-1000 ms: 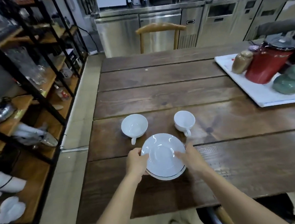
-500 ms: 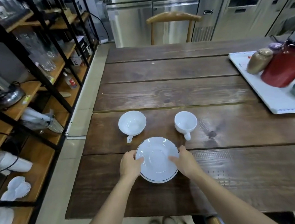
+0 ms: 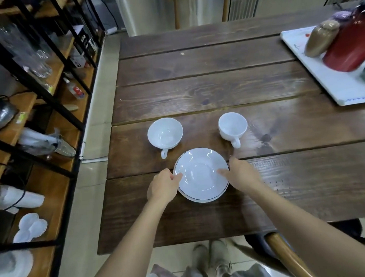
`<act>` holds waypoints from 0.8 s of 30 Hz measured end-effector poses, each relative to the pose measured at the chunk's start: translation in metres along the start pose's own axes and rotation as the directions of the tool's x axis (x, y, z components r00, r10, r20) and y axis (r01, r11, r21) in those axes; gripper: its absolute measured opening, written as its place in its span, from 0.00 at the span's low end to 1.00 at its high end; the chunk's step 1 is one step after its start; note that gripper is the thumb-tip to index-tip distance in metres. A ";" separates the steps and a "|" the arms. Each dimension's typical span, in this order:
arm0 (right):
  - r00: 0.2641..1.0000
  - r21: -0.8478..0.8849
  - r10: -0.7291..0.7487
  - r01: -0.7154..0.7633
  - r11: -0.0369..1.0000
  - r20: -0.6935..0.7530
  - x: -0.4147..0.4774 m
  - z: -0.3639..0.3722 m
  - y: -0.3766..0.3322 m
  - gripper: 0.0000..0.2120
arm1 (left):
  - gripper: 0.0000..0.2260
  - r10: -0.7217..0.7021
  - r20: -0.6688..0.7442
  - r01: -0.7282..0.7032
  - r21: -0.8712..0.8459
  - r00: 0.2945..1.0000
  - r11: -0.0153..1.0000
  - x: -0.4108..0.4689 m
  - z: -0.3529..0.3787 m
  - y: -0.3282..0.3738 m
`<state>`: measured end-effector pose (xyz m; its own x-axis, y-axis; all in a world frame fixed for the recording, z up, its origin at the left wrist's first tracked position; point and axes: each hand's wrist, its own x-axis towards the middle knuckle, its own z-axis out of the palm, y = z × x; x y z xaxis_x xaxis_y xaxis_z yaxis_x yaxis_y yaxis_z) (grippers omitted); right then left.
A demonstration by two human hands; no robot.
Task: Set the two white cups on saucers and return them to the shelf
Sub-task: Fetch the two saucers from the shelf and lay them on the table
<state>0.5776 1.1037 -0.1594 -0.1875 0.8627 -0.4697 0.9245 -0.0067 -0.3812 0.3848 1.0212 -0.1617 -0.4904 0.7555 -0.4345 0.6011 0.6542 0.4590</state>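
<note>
1. Left hand grips the left rim of the stacked saucers, thumb on top.
2. Right hand clasps the right rim, fingers spread on the upper saucer.
3. Saucers lie on the desk.
4. Two white cups stand upright just beyond the saucers, apart.

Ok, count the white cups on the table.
2: left cup and right cup, both standing on bare wood beyond the saucers. None appears hidden.
</note>
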 end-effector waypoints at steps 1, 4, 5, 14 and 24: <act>1.000 -0.015 0.008 -0.008 1.000 -0.011 -0.001 0.001 0.000 0.17 | 0.16 0.015 0.021 -0.015 0.011 1.000 1.000 0.001 0.001 -0.001; 0.998 0.112 0.056 -0.058 0.992 0.025 0.001 0.003 0.000 0.12 | 0.17 0.073 0.064 -0.074 0.013 0.995 0.997 0.003 0.002 -0.001; 0.998 0.182 0.061 -0.065 0.981 0.028 0.001 0.002 0.001 0.13 | 0.18 0.090 0.057 -0.091 0.004 0.994 0.996 0.003 0.001 0.000; 0.933 0.623 0.041 0.206 0.755 -0.358 -0.022 -0.014 0.017 0.13 | 0.19 0.309 -0.058 -0.313 -0.263 0.949 0.913 -0.013 -0.013 0.029; 0.827 0.709 0.271 0.199 0.677 -0.492 -0.028 -0.057 0.088 0.12 | 0.16 0.449 -0.029 -0.441 -0.253 0.893 0.861 -0.026 0.032 0.121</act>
<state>0.6833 1.1078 -0.1342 0.2591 0.9606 -0.1004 0.3533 -0.1911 -0.9158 0.4910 1.0800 -0.1198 -0.1866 0.9695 -0.1592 0.5741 0.2391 0.7831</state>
